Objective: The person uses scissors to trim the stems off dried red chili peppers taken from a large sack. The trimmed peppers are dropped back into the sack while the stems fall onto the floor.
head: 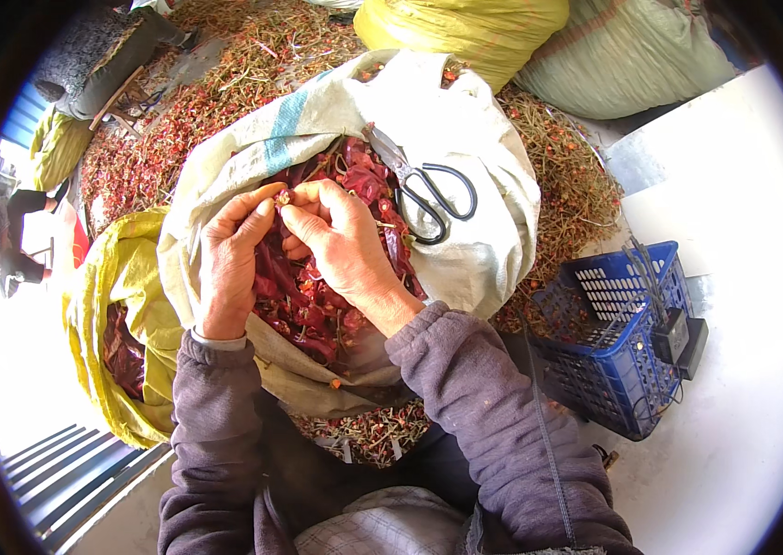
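Between the fingertips of both hands is a dried red chili pepper [283,198], its pale stem end turned up towards me. My left hand [235,250] pinches it from the left with thumb and forefinger. From the other side my right hand [336,236] grips it the same way. Both hands are over a white woven sack [225,156] with rolled-down sides, filled with dried red chilies [315,319]. Black-handled scissors [426,191] lie on the sack's right rim, blades pointing to the upper left. Part of the pepper is hidden by my fingers.
Left of me stands a yellow sack [121,277] with dried chilies inside. A blue plastic crate [613,347] with a black device on its edge is at right. Stems and chili scraps [239,83] cover the floor. Full sacks [461,35] stand behind; other people [100,55] sit at left.
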### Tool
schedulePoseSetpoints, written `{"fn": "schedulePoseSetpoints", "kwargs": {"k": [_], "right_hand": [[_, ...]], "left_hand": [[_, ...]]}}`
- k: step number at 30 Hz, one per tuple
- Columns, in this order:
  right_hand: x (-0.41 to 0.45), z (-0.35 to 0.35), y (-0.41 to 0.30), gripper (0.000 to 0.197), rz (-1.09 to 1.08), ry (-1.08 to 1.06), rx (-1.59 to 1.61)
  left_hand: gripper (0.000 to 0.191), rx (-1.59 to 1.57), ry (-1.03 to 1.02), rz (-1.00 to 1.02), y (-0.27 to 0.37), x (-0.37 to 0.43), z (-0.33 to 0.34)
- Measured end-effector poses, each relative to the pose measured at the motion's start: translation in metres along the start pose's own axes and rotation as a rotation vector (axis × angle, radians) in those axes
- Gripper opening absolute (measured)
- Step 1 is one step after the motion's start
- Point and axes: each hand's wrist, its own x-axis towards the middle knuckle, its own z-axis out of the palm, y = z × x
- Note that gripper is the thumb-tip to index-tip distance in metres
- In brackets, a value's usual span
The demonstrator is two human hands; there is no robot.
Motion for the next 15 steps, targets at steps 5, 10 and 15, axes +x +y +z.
{"fn": "schedulePoseSetpoints", "kwargs": {"k": [5,10,15], "right_hand": [[-0.004,-0.005,-0.003,0.016,-0.039,0.033,0.087],[-0.004,-0.01,-0.007,0.019,-0.139,0.072,-0.183],[0.003,-0.028,-0.021,0.018,-0.581,0.12,-0.945]], "left_hand": [[0.034,0.081,-0.071,0.042,-0.004,-0.002,0.007],[0.035,0.07,-0.089,0.038,-0.005,-0.004,0.011],[0.031,0.194,0.007,0.092,-0.006,-0.005,0.013]]}}
